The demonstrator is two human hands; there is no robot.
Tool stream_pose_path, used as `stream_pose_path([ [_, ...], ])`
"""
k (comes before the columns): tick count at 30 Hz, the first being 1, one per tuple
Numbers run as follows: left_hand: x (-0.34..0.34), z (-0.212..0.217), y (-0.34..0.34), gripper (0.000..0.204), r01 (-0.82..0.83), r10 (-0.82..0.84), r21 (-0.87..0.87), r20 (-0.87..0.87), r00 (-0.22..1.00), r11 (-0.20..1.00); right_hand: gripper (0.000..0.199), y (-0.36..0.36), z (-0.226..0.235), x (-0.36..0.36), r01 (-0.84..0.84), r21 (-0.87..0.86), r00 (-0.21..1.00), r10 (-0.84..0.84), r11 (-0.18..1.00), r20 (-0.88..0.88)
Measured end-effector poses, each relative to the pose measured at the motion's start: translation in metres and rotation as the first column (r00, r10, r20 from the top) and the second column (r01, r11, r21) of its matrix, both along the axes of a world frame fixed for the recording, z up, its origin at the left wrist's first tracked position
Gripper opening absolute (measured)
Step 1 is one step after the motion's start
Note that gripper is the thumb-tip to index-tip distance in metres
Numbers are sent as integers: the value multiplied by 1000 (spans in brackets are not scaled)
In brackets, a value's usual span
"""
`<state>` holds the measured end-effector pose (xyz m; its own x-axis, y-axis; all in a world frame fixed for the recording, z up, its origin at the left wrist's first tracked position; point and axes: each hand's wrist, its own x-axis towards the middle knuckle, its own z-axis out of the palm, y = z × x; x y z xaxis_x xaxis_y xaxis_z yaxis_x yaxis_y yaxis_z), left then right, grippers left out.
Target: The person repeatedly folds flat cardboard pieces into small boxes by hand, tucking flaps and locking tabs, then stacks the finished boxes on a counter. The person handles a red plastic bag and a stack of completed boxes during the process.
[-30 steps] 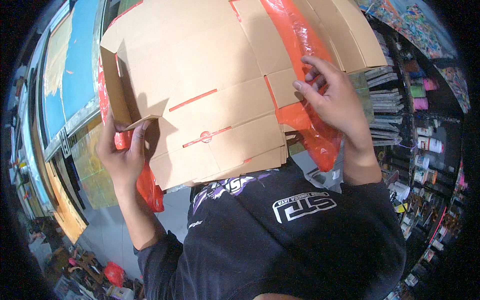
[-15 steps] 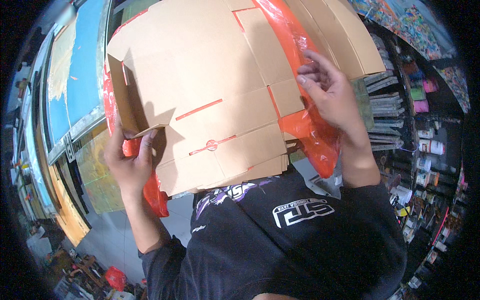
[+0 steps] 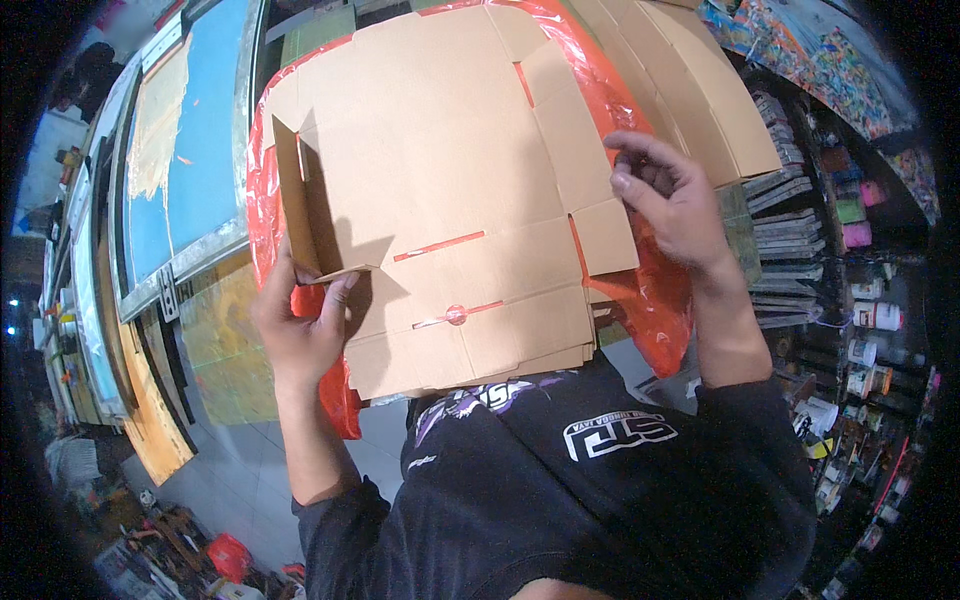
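A flat, die-cut cardboard box blank [image 3: 440,150] lies before me on red plastic wrap [image 3: 672,320], with slots showing red through it. My left hand [image 3: 305,320] is closed on the near end of its left side flap [image 3: 292,190], which stands upright; a small corner tab [image 3: 345,270] folds inward by my thumb. My right hand [image 3: 670,200] is at the edge of the right side flap [image 3: 575,120], thumb and forefinger apart, the other fingers curled. Whether its fingertips touch the cardboard I cannot tell.
More folded cardboard [image 3: 700,90] lies at the far right. A blue framed panel [image 3: 205,120] leans at the left above a wooden board [image 3: 155,400]. Stacked frames [image 3: 785,230] and several paint containers [image 3: 878,315] stand at the right. A red bag [image 3: 230,557] sits at lower left.
The whole scene has shifted right and slightly down in view. The right flap now tilts up a little, and my right hand is closer to its edge. My left hand keeps its grip.
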<state>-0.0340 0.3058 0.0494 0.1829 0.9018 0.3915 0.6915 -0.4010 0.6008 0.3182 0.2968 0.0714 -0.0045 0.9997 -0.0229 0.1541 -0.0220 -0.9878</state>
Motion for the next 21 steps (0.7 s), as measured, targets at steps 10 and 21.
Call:
stream_pose_path([
  [10, 8, 5, -3, 25, -39, 61, -121, 184, 981, 992, 36, 10, 22, -1, -574, 248, 710, 323, 781, 625],
  [21, 5, 4, -1, 27, 32, -29, -22, 134, 991, 999, 28, 10, 10, -36, -352, 377, 776, 41, 857, 630],
])
